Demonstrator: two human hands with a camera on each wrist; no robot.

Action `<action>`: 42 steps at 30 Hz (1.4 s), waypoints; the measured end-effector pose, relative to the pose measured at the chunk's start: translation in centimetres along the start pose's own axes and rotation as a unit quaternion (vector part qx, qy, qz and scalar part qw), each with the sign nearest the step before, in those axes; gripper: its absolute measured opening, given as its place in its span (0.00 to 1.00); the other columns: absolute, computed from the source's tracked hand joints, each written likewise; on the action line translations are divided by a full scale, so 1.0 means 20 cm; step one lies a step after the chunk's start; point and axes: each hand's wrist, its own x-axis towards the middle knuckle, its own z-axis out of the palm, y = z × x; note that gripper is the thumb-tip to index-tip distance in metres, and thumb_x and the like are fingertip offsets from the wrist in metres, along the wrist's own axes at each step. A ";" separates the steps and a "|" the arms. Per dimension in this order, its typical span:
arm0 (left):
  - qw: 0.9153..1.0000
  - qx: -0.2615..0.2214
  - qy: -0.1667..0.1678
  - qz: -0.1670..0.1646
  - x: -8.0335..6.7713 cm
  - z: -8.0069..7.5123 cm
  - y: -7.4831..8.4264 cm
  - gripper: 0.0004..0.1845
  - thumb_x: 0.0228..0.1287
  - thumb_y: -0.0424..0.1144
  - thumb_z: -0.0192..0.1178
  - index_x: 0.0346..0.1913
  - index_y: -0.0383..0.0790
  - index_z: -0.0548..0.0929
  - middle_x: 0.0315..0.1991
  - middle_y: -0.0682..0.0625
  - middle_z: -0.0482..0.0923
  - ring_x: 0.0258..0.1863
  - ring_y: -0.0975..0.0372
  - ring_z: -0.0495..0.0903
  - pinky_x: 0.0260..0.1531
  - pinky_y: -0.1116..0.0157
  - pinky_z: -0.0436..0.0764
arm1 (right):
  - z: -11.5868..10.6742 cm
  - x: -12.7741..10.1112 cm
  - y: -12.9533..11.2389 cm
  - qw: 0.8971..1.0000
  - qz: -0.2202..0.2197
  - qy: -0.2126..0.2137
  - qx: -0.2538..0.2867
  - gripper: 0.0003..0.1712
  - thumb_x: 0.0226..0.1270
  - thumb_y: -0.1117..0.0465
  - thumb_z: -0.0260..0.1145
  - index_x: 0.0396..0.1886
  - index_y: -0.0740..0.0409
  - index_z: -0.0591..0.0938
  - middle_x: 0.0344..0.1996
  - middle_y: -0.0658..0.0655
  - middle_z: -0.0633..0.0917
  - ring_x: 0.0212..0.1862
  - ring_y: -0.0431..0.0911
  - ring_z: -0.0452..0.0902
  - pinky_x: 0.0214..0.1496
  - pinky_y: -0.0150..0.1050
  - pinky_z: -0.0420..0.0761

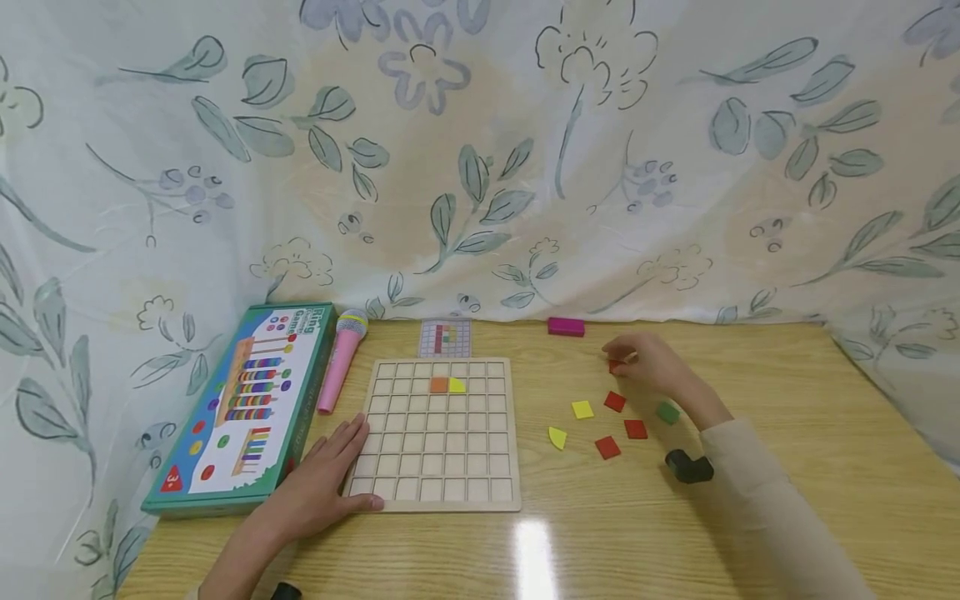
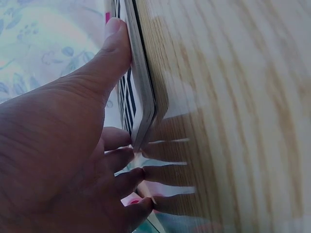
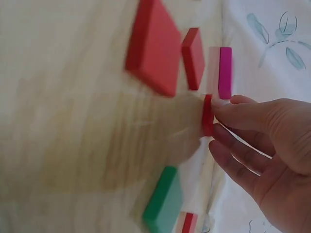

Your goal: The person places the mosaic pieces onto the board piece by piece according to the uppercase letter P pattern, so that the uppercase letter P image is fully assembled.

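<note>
My left hand (image 1: 324, 471) lies at the near left corner of a wooden grid board (image 1: 442, 507), thumb on the front edge and fingers along the left side. The left wrist view shows the thumb (image 2: 114, 48) against the board's edge. On the board, an orange square tile (image 1: 438, 385) sits beside a yellow quarter-round tile (image 1: 457, 386). At the back right, my right hand (image 1: 651, 365) pinches a red square tile (image 3: 207, 115) between thumb and fingers, close over the table. Nearby lie several loose red tiles (image 1: 635, 429) and a green tile (image 1: 667, 412).
A yellow square (image 1: 582, 409) and a yellow quarter-round piece (image 1: 557, 437) lie right of the board. Behind are a pattern card (image 1: 446, 337) and a magenta block (image 1: 566, 327). Left stand a pink microphone (image 1: 343, 358) and a game box (image 1: 243, 408). Floral cloth (image 1: 480, 167) hangs behind.
</note>
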 end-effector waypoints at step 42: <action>1.000 -0.001 0.004 0.004 0.00 0.00 0.00 0.57 0.53 0.66 0.64 0.75 0.31 0.56 0.77 0.38 0.49 0.74 0.40 0.50 0.69 0.39 0.53 | 0.25 0.30 -0.48 0.996 -0.081 -0.029 0.013 0.18 0.56 0.78 0.69 0.48 0.66 0.84 0.31 0.52 0.85 0.38 0.46 0.80 0.43 0.39 0.83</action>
